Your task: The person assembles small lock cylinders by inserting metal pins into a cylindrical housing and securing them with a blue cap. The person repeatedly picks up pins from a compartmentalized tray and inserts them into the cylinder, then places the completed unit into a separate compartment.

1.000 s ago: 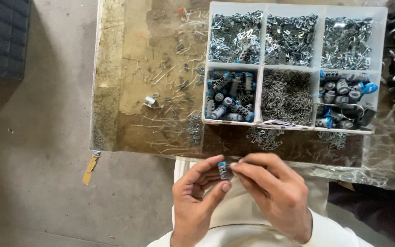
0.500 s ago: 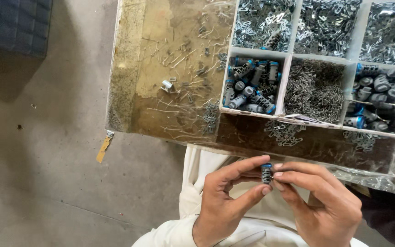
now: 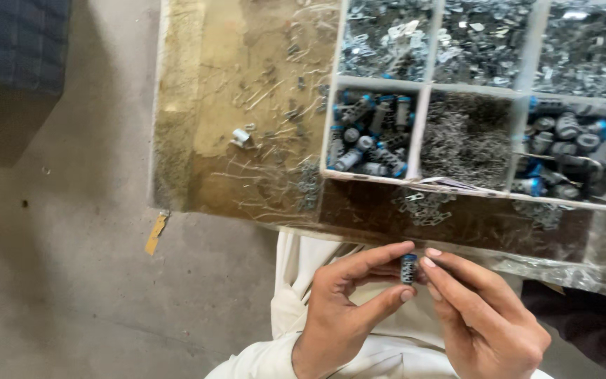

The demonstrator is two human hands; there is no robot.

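Fingers [image 3: 387, 254] around small blue-capped cylinder [image 3: 409, 268]

A white divided tray [image 3: 426, 90] is set on a worn workbench [image 3: 198, 105], its compartments filled with metal clips, thin wire pieces and dark cylinders; a small metal part [image 3: 240, 137] is left alone beside it, above a grey concrete floor [image 3: 57, 281]

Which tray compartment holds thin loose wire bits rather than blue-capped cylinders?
The middle compartment of the near row: a grey tangle of wire bits, while its two neighbours hold blue-capped cylinders.
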